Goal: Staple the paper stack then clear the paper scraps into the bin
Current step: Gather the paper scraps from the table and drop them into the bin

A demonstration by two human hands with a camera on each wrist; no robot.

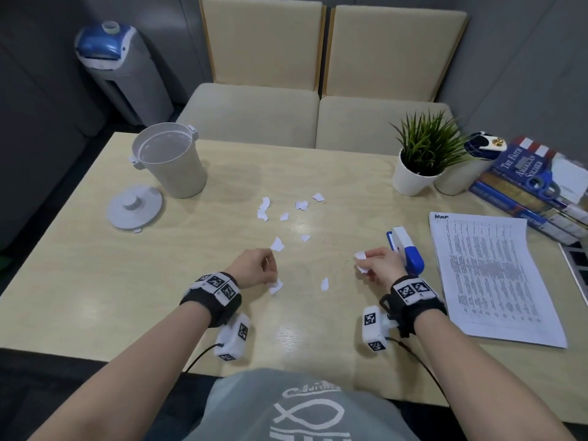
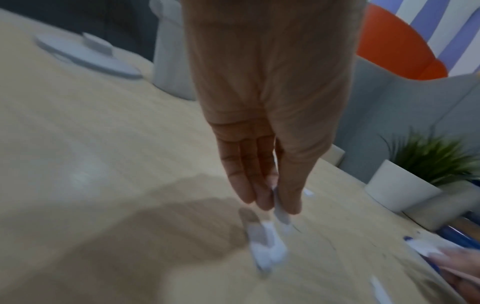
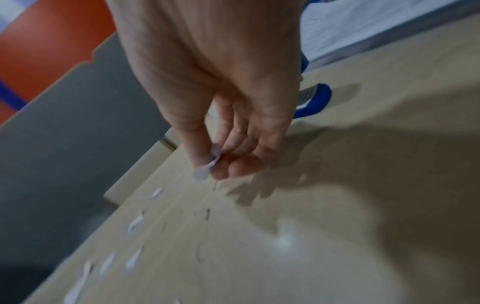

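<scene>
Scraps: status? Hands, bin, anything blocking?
Left hand pinches a scrap; right hand pinches scraps. Bin open, lid beside it. Loose scraps between; path clear.

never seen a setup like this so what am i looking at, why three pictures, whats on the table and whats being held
No machine here: a person works with bare hands, wearing one camera on the head and one on each wrist. The wide picture is the head view; the two blurry ones look along each hand.

On the table lie torn paper scraps, an open bin with its lid beside it, a stapler, a printed paper stack, a potted plant and books.

The left hand pinches a scrap. The right hand pinches scraps too.
</scene>
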